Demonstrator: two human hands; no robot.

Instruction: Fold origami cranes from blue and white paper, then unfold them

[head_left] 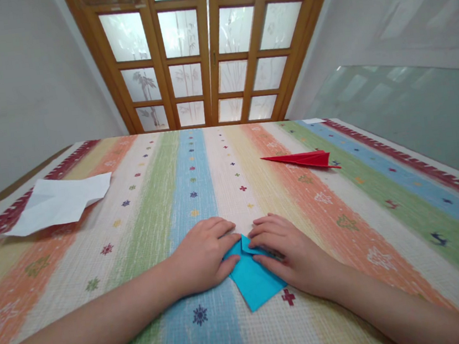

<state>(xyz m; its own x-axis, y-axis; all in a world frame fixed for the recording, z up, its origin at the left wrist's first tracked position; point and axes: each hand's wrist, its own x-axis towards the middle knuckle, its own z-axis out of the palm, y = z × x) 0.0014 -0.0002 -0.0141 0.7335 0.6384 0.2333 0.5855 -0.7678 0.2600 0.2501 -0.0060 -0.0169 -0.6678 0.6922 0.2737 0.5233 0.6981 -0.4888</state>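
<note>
A small piece of bright blue paper (257,284), partly folded, lies on the striped tablecloth in front of me. Its near corner points toward me, and a folded flap shows at its far end. My left hand (206,256) presses on the paper's left edge, its thumb and index finger gripping the side. From the right, my right hand (287,251) pinches the folded flap, thumb below and index finger above. The fingers of both hands cover parts of the upper edges.
A red folded paper plane (305,159) rests farther back on the right. Creased white paper (61,201) lies at the left. Another white piece (313,121) sits at the far right edge of the tablecloth (146,243). Beyond stand wooden doors (161,63) with glass panes.
</note>
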